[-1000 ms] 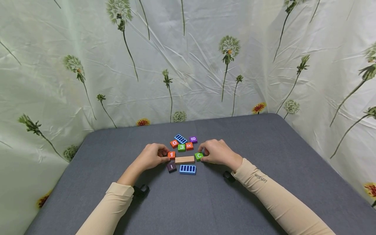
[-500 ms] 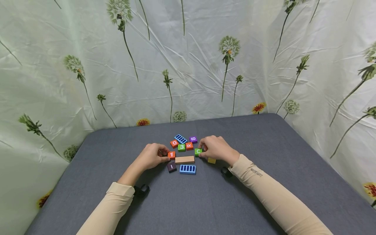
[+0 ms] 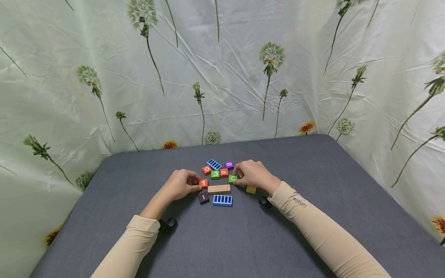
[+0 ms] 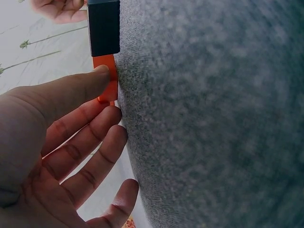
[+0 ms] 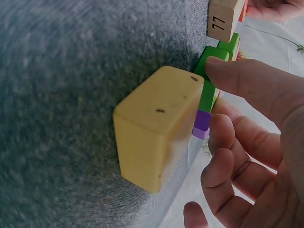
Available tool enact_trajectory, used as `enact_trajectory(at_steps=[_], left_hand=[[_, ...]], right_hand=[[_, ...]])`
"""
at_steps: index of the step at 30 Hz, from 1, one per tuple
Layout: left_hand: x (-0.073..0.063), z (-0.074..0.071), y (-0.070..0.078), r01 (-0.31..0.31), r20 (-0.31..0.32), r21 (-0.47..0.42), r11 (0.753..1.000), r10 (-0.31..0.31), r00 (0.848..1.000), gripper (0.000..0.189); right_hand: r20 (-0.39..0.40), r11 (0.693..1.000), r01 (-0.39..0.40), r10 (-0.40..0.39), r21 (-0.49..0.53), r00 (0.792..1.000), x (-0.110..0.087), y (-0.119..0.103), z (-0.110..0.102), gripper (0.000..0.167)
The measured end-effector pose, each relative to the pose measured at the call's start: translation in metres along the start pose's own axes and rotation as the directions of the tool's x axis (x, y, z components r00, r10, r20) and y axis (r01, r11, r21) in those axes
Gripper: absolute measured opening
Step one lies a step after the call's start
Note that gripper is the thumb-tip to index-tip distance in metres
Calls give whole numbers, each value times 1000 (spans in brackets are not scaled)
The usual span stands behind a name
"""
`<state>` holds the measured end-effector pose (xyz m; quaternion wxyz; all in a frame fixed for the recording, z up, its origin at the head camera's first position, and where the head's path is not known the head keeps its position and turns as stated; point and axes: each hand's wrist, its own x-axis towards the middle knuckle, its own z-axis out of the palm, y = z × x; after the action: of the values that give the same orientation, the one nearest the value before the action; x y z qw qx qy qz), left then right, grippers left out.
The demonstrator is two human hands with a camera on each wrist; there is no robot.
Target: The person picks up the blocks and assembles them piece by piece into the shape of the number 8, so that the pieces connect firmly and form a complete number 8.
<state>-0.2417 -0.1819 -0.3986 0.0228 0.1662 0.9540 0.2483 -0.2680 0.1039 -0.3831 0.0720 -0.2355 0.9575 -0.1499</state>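
In the head view, my left hand (image 3: pixel 179 186) pinches an orange block marked 1 (image 3: pixel 203 182) between thumb and fingers. Its thumb lies on the near side of that orange block (image 4: pixel 105 61) in the left wrist view, the other fingers loosely bent. My right hand (image 3: pixel 256 176) pinches a green block with a C (image 3: pixel 232 179), just in front of an orange R block (image 3: pixel 224 173). The right wrist view has the thumb against this green block (image 5: pixel 209 97). Between the two hands lies a long plain wooden block (image 3: pixel 219 189).
Behind are a green 3 block (image 3: pixel 215 175), an orange 0 block (image 3: pixel 206 170), a purple block (image 3: pixel 229 165) and a blue slotted block (image 3: pixel 214 164). Nearer lie a dark block (image 3: pixel 203 198) and another blue slotted block (image 3: pixel 222 200). A yellow block (image 3: pixel 251 189) sits beneath the right wrist.
My right hand has slid the green C block leftward and away from me, from beside the wooden block toward the R block. The yellow block has come into view. The left hand stays put.
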Motion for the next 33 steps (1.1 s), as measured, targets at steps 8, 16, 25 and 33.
enact_trajectory(at_steps=[8,16,25,33], left_hand=[[0,0,1,13,10,-11,1000,-12,1000,16],[1,1,-1,12,8,-13,1000,-12,1000,16],[0,1,-1,24,8,-9,1000,-24,1000,17],[0,1,0,25,9,-6,1000,-25,1000,18]], right_hand=[[15,1000,3,-4,10,1000,-3,0,-1,25],[15,1000,14,-15,19,1000,-4,2,-1,25],[12,1000,7,-7,28,1000,-6,0,-1,25],[3,1000,14,-14,23,1000,-8,0,-1,24]])
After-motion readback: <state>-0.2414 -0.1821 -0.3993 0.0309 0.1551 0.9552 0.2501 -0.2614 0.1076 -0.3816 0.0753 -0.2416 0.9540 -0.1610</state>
